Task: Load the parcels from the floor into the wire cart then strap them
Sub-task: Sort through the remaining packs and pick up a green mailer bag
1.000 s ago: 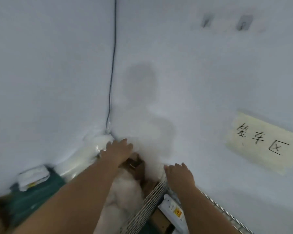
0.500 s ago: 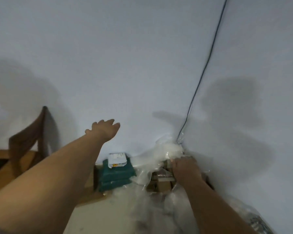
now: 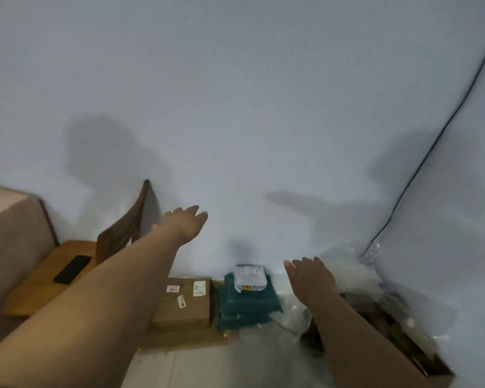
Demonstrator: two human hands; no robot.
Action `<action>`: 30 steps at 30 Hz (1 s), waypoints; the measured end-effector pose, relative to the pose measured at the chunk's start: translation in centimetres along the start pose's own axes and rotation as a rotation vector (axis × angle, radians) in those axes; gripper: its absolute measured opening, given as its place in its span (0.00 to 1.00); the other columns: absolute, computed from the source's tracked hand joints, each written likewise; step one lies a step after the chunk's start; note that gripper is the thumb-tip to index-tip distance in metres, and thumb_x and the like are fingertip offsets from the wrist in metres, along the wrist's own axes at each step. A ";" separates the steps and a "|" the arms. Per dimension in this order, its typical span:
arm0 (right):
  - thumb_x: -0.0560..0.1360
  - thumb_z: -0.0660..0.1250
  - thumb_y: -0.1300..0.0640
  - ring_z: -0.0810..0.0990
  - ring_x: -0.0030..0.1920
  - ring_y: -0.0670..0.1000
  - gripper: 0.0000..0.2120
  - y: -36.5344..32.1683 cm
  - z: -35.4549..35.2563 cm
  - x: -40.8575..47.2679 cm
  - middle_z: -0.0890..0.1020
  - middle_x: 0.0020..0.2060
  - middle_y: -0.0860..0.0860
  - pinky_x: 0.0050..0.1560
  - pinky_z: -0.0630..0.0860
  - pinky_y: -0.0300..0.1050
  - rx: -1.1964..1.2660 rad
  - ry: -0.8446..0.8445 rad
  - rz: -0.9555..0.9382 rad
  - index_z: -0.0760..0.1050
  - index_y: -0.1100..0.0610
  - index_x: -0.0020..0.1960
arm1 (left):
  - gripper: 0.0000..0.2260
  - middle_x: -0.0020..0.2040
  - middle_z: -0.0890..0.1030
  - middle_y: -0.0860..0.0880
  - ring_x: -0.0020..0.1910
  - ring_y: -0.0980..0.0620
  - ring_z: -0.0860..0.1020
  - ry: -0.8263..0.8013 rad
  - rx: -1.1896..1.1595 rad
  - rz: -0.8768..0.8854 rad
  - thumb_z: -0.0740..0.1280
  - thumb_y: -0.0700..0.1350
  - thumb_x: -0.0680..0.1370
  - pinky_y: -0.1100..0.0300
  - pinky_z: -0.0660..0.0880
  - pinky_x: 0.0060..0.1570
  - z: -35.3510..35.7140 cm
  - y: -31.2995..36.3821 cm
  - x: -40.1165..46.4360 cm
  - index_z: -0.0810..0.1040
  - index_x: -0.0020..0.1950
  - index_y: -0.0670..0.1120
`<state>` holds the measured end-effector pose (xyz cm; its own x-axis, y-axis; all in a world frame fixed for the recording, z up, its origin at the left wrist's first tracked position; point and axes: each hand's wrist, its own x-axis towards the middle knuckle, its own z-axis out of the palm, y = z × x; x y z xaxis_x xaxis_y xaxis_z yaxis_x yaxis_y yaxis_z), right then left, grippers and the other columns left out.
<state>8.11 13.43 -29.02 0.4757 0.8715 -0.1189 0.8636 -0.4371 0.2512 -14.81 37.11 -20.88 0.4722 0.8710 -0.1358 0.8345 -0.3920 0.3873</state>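
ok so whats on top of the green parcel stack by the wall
A small white parcel with a printed label and a yellow mark lies on top of the green parcel stack, against the wall. It covers part of the top green parcel; nothing else shows there.

Left hand point(image 3: 184, 225) raised, fingers loosely extended, right hand point(image 3: 310, 277) lower, seemingly empty, both arms outstretched

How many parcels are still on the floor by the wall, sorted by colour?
Brown cardboard box: 1
Teal bagged parcels, a stack whose seams are too blurred to split: counted as 1
White parcel on top of the teal stack: 1
Total: 3 visible items
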 end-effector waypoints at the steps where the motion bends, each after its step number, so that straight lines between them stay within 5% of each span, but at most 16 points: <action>1: 0.80 0.56 0.55 0.63 0.73 0.61 0.29 -0.9 -0.3 1.3 0.68 0.71 0.53 0.72 0.62 0.58 -0.021 0.004 -0.012 0.50 0.50 0.78 | 0.33 0.74 0.67 0.46 0.73 0.39 0.63 -0.003 -0.008 -0.010 0.43 0.67 0.72 0.38 0.59 0.71 0.0 -1.0 0.7 0.62 0.74 0.58; 11: 0.82 0.53 0.51 0.65 0.72 0.61 0.23 -3.5 -0.1 9.3 0.70 0.70 0.53 0.71 0.64 0.59 0.140 -0.047 0.024 0.58 0.49 0.76 | 0.34 0.76 0.65 0.46 0.74 0.39 0.63 -0.055 -0.010 -0.057 0.43 0.68 0.73 0.38 0.59 0.71 1.4 -4.9 6.1 0.60 0.76 0.58; 18: 0.81 0.55 0.55 0.62 0.74 0.62 0.28 -1.7 1.7 15.0 0.67 0.72 0.52 0.73 0.61 0.59 0.171 -0.087 -0.023 0.51 0.49 0.78 | 0.27 0.75 0.66 0.45 0.73 0.38 0.63 -0.090 -0.032 -0.079 0.46 0.64 0.79 0.39 0.59 0.72 3.5 -3.7 10.2 0.62 0.75 0.56; 21: 0.82 0.45 0.47 0.65 0.73 0.58 0.23 -0.2 2.3 19.5 0.71 0.69 0.51 0.73 0.62 0.55 0.245 -0.056 0.024 0.59 0.49 0.76 | 0.29 0.76 0.66 0.46 0.74 0.39 0.63 -0.097 -0.037 -0.095 0.44 0.65 0.77 0.39 0.59 0.72 4.0 -2.3 14.5 0.61 0.75 0.56; 24: 0.77 0.33 0.38 0.69 0.71 0.56 0.36 1.7 2.5 24.1 0.77 0.65 0.50 0.73 0.62 0.53 0.334 0.028 0.073 0.71 0.50 0.69 | 0.28 0.76 0.65 0.46 0.74 0.40 0.63 -0.104 -0.042 -0.101 0.45 0.63 0.79 0.43 0.59 0.73 4.3 -0.5 18.6 0.60 0.76 0.54; 27: 0.81 0.41 0.41 0.68 0.71 0.56 0.28 3.7 2.9 28.3 0.77 0.64 0.50 0.73 0.63 0.52 0.327 -0.020 0.087 0.71 0.50 0.69 | 0.23 0.76 0.65 0.44 0.74 0.40 0.63 -0.125 -0.049 -0.073 0.49 0.55 0.84 0.47 0.59 0.73 5.2 2.0 22.8 0.63 0.76 0.47; 30: 0.82 0.43 0.41 0.67 0.72 0.56 0.27 5.5 3.0 32.1 0.76 0.65 0.51 0.73 0.62 0.52 0.352 -0.039 0.103 0.72 0.51 0.68 | 0.23 0.77 0.63 0.47 0.75 0.42 0.61 -0.149 -0.050 -0.113 0.49 0.57 0.83 0.46 0.56 0.74 6.5 3.5 26.6 0.61 0.77 0.51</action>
<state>28.65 38.31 -34.35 0.5630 0.8130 -0.1486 0.8124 -0.5774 -0.0811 2.56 56.97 -29.06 0.4161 0.8539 -0.3126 0.8712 -0.2759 0.4061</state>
